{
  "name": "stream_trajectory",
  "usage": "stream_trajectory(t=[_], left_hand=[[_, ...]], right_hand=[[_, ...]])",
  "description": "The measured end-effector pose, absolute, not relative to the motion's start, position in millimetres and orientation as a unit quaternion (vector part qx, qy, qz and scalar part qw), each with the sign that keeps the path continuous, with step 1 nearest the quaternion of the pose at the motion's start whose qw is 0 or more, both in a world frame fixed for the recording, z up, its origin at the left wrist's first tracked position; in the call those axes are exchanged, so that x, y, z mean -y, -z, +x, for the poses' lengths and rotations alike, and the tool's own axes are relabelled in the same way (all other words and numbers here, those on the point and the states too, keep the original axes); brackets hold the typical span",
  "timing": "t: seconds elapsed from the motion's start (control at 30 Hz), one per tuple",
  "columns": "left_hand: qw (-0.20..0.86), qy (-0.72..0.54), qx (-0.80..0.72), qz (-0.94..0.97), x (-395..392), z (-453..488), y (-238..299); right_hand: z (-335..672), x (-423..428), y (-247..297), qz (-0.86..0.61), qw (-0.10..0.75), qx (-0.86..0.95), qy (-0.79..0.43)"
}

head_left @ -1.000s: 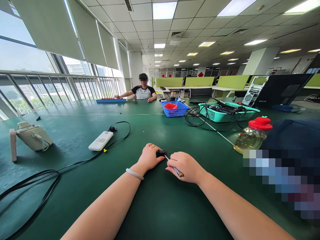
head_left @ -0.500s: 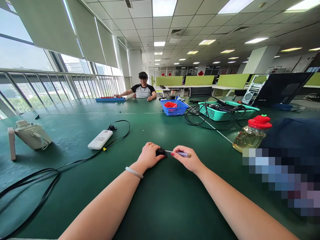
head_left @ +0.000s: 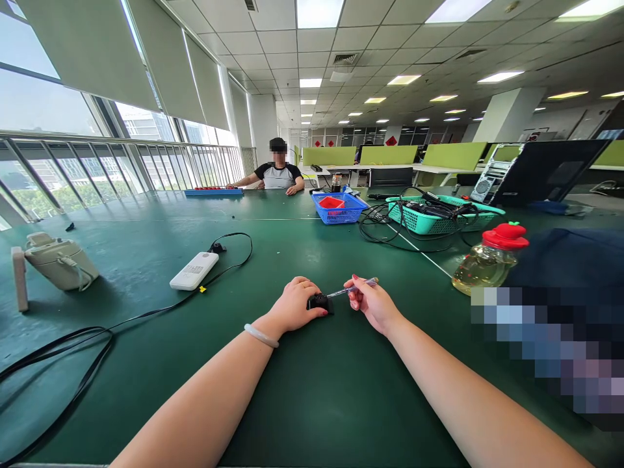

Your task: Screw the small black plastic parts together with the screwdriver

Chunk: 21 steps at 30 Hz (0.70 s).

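My left hand (head_left: 295, 303) rests on the green table (head_left: 302, 396) with its fingers curled round a small black part (head_left: 320, 301), pinning it down. My right hand (head_left: 371, 301) pinches a thin screwdriver (head_left: 351, 288) with a purple handle. The tool lies nearly level, and its metal tip touches the black part from the right. A pale bracelet (head_left: 261, 335) circles my left wrist.
A white power bank (head_left: 194, 270) with a black cable (head_left: 88, 338) lies to the left, beside a beige pouch (head_left: 59, 262). A red-capped bottle (head_left: 490, 262), a teal basket (head_left: 439, 218) and a blue basket (head_left: 339, 209) stand right and beyond. Another person (head_left: 277, 173) sits at the far end.
My right hand has turned and risen, swinging the screwdriver's handle from near me up and to the right. The left hand has stayed on the black part.
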<state>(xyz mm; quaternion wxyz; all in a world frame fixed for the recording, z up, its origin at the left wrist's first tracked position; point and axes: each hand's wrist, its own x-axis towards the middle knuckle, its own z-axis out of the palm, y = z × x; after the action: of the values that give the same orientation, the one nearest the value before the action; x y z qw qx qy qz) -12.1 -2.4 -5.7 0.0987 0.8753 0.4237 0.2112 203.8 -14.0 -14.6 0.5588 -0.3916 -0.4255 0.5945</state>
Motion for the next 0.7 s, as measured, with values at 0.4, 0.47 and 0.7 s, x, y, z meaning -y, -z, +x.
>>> stream_trajectory(t=[0.4,0.47,0.7], left_hand=[[0.108,-0.203,-0.411,0.882,3.3,-10.5,6.4],[0.108,-0.201,-0.412,0.882,3.0,-10.4,6.4],[0.107,-0.199,-0.422,0.878,3.4,-9.4,5.9]], right_hand=[[206.5,13.2,13.7,-0.397,0.583,0.426,-0.567],[206.5,12.8,13.6,-0.402,0.582,0.429,-0.562],[207.3,13.4,10.8,-0.409,0.602,0.431,-0.534]])
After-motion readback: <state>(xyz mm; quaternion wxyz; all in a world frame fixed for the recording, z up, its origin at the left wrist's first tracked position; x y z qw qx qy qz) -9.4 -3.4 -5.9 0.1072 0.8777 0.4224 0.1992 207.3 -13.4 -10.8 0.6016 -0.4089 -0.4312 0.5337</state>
